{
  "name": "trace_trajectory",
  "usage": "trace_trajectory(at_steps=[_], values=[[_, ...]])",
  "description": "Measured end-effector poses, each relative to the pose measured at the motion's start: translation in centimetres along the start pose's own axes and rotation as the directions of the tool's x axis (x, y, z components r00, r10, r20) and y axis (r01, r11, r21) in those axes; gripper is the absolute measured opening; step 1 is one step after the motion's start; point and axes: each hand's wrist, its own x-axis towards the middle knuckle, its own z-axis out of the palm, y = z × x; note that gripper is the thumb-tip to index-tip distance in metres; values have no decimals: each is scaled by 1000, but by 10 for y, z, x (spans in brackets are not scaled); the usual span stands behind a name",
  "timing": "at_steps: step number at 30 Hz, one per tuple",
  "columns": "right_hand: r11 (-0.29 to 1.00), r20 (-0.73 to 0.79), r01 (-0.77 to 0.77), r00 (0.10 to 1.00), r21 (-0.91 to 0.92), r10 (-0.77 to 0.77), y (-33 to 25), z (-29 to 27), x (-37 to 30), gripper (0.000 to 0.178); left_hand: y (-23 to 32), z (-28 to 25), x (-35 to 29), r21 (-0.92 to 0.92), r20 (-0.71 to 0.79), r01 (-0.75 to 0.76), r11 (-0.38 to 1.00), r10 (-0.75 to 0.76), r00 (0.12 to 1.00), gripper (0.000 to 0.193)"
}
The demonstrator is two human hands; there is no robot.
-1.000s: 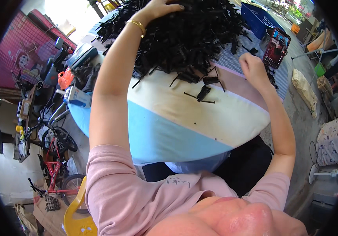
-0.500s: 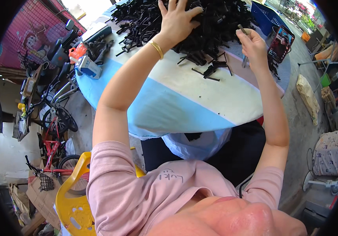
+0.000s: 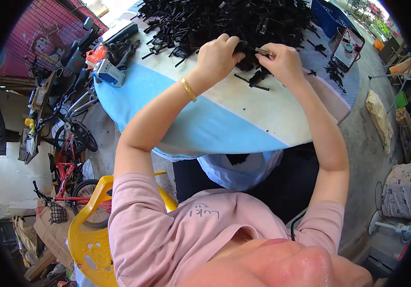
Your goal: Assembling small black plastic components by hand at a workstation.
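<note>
A large heap of black plastic parts (image 3: pixel 205 24) covers the far side of the table. At its near edge, my left hand (image 3: pixel 219 58) is closed, thumb and fingers pinching a black plastic part (image 3: pixel 246 49) whose shape is partly hidden. My right hand (image 3: pixel 284 63) is closed around a small, thin metal tool (image 3: pixel 265 51), its tip pointing left at that part; whether they touch cannot be made out. Just below the hands lies a loose black piece with thin bars (image 3: pixel 252 83).
Beyond my right hand stand a phone (image 3: pixel 347 49) and a blue plastic basket (image 3: pixel 329 20). At the table's left are a blue and white carton (image 3: pixel 110 72) and an orange bag (image 3: pixel 96 54). A pale plastic bag (image 3: pixel 241 173) hangs below the table's front edge, near a yellow chair (image 3: pixel 88 241).
My left hand has come back from the heap and closed on a black part. My right hand has moved left with the metal tool, so both hands now meet.
</note>
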Motion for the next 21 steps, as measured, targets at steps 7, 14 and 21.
trace_trajectory(at_steps=[7, 14, 21], values=[[916, 147, -64, 989, 397, 5, -25, -41, -6, 33, 4, -34, -14, -455, 42, 80, 887, -69, 997, 37], [843, 198, 189, 925, 503, -325, -57, -38, -4, 9, -18, -27, -17, -828, 433, 417, 375, -45, 900, 36], [841, 133, -96, 991, 532, 29, -57, -18, -6, 10, -3, -31, -19, -927, 322, 328, -182, 59, 945, 51]])
